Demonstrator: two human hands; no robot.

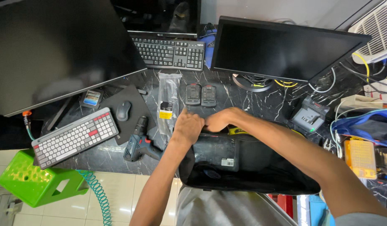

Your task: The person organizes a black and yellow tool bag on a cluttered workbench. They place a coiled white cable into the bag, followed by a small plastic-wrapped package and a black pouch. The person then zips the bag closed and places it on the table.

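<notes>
A: Nearest item?
B: Black tool bag [243,167], open, at near edge of marble desk [260,104]. Landmark for all below.

A: Hands?
B: Left hand [188,127] closed over bag's far left rim. Right hand [218,120] just beside it, fingers curled on same rim. Whether either pinched fabric or a zipper: could not tell. Yellow item [236,131] partly seen just beyond right wrist.

A: Left of bag?
B: Blue cordless drill [139,142] lying flat, near. Farther left, grey-and-white keyboard [76,136]. Below desk edge, green plastic stool [32,178] and teal coiled hose [97,190].

A: Beyond bag?
B: Clear packet of black cable ties [168,102], just past left hand. Two battery packs [201,95] side by side beyond that. Black mouse [123,111] on dark pad, far left.

A: Right of bag?
B: Battery charger [309,115], well apart. Orange parts box [361,157] at right edge.

A: Farthest?
B: Black keyboard [170,53], dark monitor [281,50], larger tilted monitor [55,50].
</notes>
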